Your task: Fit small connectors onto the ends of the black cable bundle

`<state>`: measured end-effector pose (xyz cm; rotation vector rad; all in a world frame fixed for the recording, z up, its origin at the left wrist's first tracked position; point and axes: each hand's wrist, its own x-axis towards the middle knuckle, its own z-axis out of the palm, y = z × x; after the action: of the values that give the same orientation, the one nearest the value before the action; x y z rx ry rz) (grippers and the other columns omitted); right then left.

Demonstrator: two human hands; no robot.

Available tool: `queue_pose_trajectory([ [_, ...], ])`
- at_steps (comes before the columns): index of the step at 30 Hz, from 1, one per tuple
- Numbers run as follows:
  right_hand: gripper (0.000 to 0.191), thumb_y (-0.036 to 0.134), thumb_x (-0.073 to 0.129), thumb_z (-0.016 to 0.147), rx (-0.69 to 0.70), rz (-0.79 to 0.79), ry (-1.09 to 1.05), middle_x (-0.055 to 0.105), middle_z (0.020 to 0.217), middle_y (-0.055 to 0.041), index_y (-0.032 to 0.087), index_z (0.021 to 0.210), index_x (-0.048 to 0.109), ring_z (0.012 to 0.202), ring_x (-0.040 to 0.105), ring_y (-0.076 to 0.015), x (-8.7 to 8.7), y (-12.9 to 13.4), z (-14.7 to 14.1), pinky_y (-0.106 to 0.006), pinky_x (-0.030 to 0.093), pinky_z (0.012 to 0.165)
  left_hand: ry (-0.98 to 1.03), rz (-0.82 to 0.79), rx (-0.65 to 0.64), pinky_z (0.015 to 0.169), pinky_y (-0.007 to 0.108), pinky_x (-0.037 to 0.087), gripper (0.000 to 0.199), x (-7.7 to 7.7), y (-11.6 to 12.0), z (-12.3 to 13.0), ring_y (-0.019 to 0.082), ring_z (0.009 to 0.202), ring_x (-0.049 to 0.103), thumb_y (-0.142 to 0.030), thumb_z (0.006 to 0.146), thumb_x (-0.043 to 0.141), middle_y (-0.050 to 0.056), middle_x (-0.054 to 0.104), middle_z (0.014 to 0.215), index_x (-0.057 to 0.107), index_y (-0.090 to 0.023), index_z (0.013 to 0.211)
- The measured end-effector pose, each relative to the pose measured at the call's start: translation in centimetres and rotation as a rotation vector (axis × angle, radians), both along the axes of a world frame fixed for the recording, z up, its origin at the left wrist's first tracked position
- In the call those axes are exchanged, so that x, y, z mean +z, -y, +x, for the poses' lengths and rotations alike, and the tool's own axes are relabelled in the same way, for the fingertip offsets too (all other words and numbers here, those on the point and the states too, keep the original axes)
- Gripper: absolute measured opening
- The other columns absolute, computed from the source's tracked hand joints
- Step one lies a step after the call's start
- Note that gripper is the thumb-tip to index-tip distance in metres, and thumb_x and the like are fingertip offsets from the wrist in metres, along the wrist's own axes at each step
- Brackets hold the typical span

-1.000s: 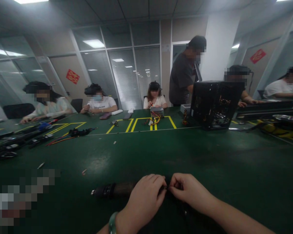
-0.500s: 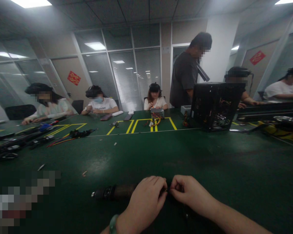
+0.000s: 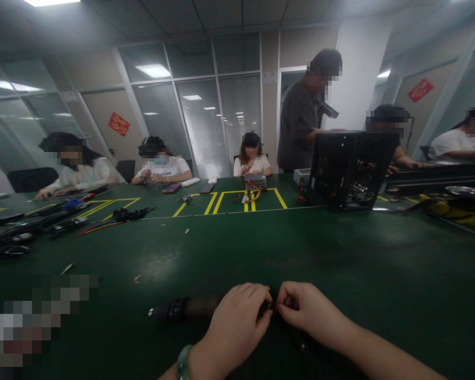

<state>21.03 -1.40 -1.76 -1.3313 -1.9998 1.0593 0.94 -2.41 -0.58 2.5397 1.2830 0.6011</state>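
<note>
Close in front of me, a dark cylindrical tool point(image 3: 182, 310) with a silver tip lies on the green table, its tip pointing left. My left hand point(image 3: 241, 319) is curled over the tool's right end, thumb and fingers pinched together. A small brassy glint shows at those fingertips. My right hand point(image 3: 311, 311) is closed in a pinch right beside them, fingertips almost meeting the left ones. What either pinch holds is too small and dark to name. Below the right hand, a small shiny spot shows in the shadow.
A black computer case point(image 3: 350, 171) stands at the back right. Cables and black parts point(image 3: 35, 224) lie at the left. A grey power supply with coloured wires point(image 3: 255, 182) sits across the table point(image 3: 221, 248). Several people sit opposite; one person point(image 3: 301, 116) stands behind the case.
Both my hands keep nearly the same place and pinch. The standing person's arm now reaches over the top of the computer case. The view has shifted slightly.
</note>
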Motion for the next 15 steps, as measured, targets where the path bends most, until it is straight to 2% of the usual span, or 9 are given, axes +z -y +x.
queue_pose_trajectory([
  [11,0.01,0.025,0.058,0.085,-0.001,-0.069,-0.017,0.064,0.069,0.0021,0.018,0.081,0.063,0.06,0.055,-0.0113,-0.04,-0.14,-0.13,-0.018,0.037,0.051,-0.032,-0.002,0.012,0.092,0.036,0.043,0.01,0.17,-0.02,0.13,0.02,0.101,0.057,-0.016,0.086,0.056,0.001,0.063,0.108,0.056,-0.023,0.093],
  [15,0.008,0.024,0.059,0.084,0.015,-0.039,-0.025,0.064,0.071,0.0014,0.017,0.081,0.063,0.063,0.057,-0.0121,-0.4,-0.17,0.06,-0.018,0.038,0.053,-0.046,0.005,0.008,0.09,0.036,0.044,0.009,0.33,0.07,0.18,0.02,0.099,0.058,-0.017,0.085,0.057,0.001,0.063,0.106,0.057,-0.022,0.092],
])
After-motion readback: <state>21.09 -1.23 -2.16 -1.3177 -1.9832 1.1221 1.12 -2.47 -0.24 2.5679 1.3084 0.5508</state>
